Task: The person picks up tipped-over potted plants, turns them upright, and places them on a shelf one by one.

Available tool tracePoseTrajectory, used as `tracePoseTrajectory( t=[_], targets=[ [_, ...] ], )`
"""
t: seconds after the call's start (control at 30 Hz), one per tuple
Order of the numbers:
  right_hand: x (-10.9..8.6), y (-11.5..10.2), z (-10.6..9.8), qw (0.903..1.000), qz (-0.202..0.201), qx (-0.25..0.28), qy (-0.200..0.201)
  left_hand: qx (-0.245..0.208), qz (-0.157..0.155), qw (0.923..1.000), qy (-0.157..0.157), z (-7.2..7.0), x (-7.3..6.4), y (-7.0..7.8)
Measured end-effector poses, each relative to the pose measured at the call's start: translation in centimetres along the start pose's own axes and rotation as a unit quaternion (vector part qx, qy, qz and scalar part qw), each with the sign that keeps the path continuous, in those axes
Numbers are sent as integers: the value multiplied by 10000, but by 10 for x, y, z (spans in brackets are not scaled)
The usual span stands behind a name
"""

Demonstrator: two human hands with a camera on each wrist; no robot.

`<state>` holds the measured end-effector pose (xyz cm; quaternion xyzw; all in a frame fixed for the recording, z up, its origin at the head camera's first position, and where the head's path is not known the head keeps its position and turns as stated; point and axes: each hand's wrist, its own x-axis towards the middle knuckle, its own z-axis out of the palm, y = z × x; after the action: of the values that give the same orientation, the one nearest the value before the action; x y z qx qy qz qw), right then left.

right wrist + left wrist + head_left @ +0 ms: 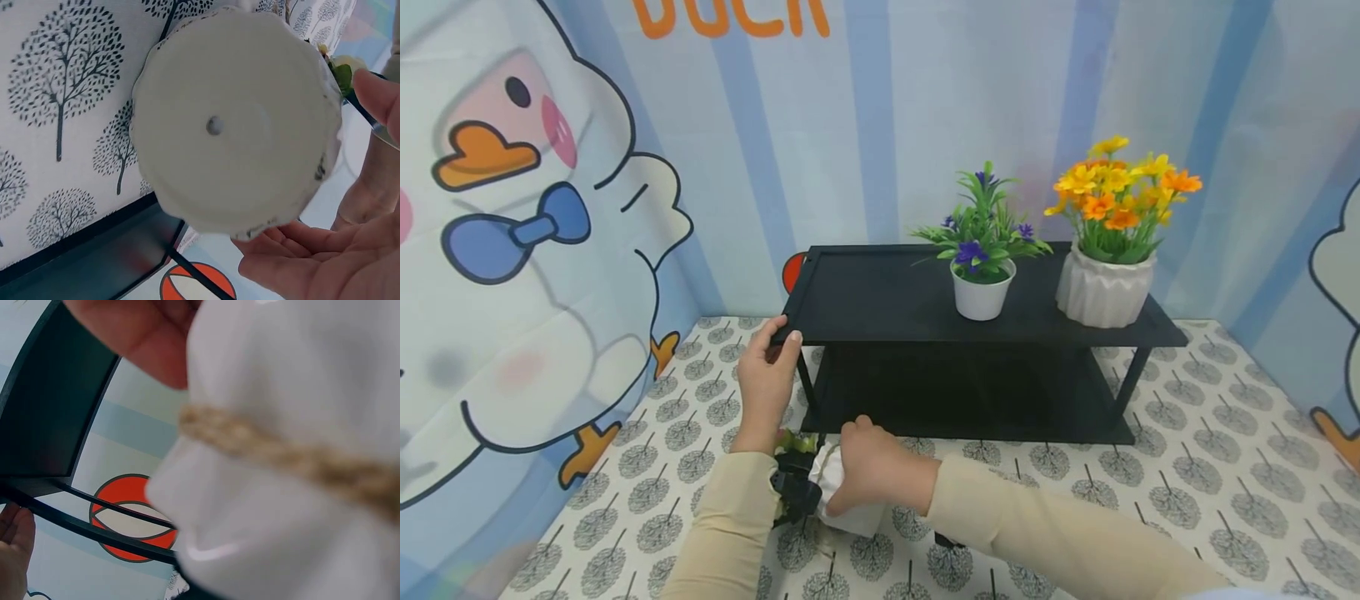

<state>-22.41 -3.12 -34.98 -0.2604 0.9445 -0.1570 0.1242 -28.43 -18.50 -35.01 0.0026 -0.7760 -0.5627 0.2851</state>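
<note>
My left hand (767,375) pinches the front left corner of a two-tier black shelf (865,292) between thumb and fingers. Near the shelf's lower front edge, my right hand (876,462) grips a white flowerpot (853,512) tipped on its side. The pot's round base (231,169), with a small hole in the middle, faces the right wrist camera. A twine cord (275,456) runs round the pot's wall in the left wrist view. Green leaves and a pale flower (350,62) stick out at its mouth, mostly hidden by the left forearm.
A small white pot with a purple-flowered plant (981,296) stands on the top board. To its right is a fluted white pot of yellow and orange flowers (1105,292). A tree-print cloth (1217,467) covers the table, and a duck-print curtain (805,125) hangs behind.
</note>
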Motion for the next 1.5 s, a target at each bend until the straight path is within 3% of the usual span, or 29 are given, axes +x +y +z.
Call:
tracePoseTrajectory(
  t=[0.6,1.0,1.5],
  targets=[
    [7,-4,12,9992,64,-398,33,-25,-5,10000,18,-1,0,-1],
    [6,1,13,9996,89,210,173,-27,46,10000,-31,0,0,1],
    [2,13,3,9987,205,364,285,-13,-150,9999,-24,-1,1,4]
  ],
)
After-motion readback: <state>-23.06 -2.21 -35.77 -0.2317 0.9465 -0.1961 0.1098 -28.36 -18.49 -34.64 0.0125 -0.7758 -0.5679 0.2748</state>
